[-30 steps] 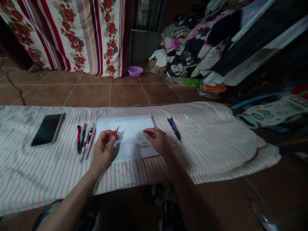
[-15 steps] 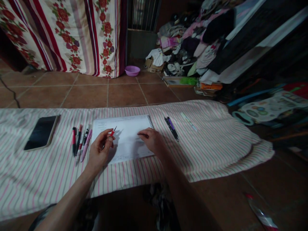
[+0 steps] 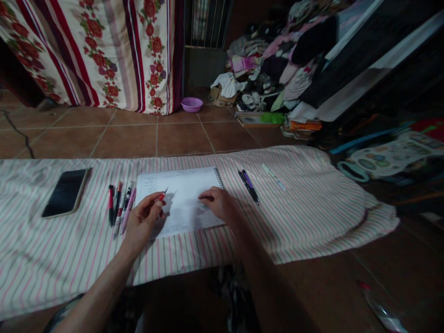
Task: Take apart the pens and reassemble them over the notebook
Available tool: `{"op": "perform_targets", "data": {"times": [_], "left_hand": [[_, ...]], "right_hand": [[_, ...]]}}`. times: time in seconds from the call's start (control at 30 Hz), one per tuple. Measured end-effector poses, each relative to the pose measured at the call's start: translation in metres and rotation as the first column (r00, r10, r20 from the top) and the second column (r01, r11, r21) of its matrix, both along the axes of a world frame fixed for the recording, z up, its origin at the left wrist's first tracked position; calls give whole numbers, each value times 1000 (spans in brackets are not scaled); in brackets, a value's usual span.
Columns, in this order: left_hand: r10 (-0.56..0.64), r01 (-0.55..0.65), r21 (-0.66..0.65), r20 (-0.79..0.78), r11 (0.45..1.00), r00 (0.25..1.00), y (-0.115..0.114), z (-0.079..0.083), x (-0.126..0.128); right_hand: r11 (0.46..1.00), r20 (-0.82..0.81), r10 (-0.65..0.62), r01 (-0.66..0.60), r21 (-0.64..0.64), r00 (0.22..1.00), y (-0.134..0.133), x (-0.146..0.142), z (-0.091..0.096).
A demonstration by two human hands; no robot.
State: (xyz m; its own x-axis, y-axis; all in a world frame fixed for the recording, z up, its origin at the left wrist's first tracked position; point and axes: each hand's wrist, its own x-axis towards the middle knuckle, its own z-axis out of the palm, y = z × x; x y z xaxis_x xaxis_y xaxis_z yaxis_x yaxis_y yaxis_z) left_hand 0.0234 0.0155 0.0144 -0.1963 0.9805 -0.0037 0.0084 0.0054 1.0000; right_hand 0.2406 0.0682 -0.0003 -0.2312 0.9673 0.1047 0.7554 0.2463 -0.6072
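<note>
My left hand (image 3: 147,212) is over the left part of a spiral notebook (image 3: 187,180), its thumb and fingers pinching a small red pen part (image 3: 162,196) with a thin dark tip pointing up and away. At the notebook's right side is my right hand (image 3: 217,201), fingers bent and pressed together; whether anything is between them is hidden. Left of the notebook lie several pens, among them a pink pen (image 3: 129,208) and a red and black pen (image 3: 111,203). Two dark pens (image 3: 249,187), one partly purple, rest to the right, beside a pale patterned pen (image 3: 274,176).
A striped cloth (image 3: 312,208) covers the low table. On it at left lies a phone (image 3: 65,192). Beyond, on the tiled floor, are a purple basin (image 3: 192,105) and a heap of clothes (image 3: 270,64). A clear bottle (image 3: 381,310) lies at lower right.
The whole view has shifted slightly, moving things a little right and down. My left hand still pinches the red pen part, and my right hand keeps its place by the notebook.
</note>
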Motion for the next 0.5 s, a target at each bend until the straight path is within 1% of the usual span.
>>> {"op": "perform_targets", "data": {"times": [0.1, 0.23, 0.5], "left_hand": [[14, -14, -8, -9, 1000, 1000, 0, 0, 2], [19, -19, -11, -7, 1000, 1000, 0, -1, 3], [7, -7, -2, -32, 1000, 999, 0, -4, 2]], "right_hand": [[1000, 6, 2, -2, -15, 1000, 0, 0, 2], [1000, 32, 14, -14, 9, 999, 0, -1, 3], [999, 53, 50, -51, 11, 997, 2, -1, 0]]}}
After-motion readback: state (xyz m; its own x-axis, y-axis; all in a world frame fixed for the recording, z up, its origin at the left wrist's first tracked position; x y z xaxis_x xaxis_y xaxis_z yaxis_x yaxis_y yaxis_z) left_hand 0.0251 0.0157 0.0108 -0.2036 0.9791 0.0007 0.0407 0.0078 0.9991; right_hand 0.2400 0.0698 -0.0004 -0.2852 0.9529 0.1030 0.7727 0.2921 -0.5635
